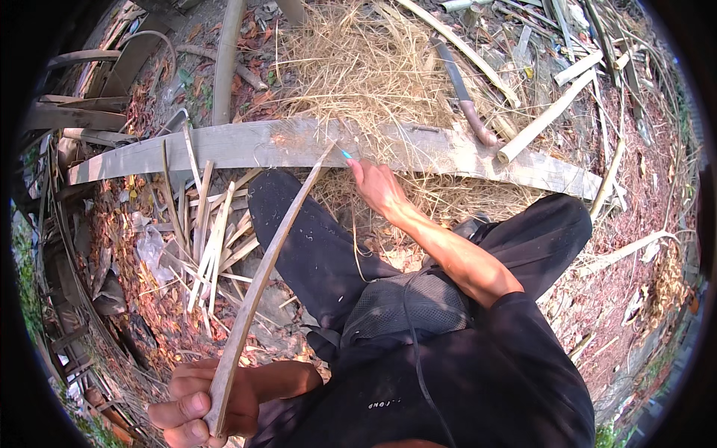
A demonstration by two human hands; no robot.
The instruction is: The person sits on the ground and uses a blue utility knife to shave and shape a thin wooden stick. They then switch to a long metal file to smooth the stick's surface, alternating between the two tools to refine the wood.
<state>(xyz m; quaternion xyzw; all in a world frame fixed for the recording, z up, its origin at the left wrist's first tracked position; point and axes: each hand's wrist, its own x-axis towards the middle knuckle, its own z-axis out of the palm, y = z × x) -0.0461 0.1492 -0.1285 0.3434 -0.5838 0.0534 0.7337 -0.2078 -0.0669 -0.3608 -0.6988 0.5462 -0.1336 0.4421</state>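
Gripping a curved, smooth bamboo strip [258, 280]: left hand [196, 407], near weathered plank [299, 145].

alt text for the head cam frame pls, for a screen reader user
A seated person's left hand grips the near end of a long thin bamboo strip, while the right hand holds a small blue-tipped tool near its far end, which rests on a weathered plank. Dry straw, split bamboo slats and a large knife lie around.
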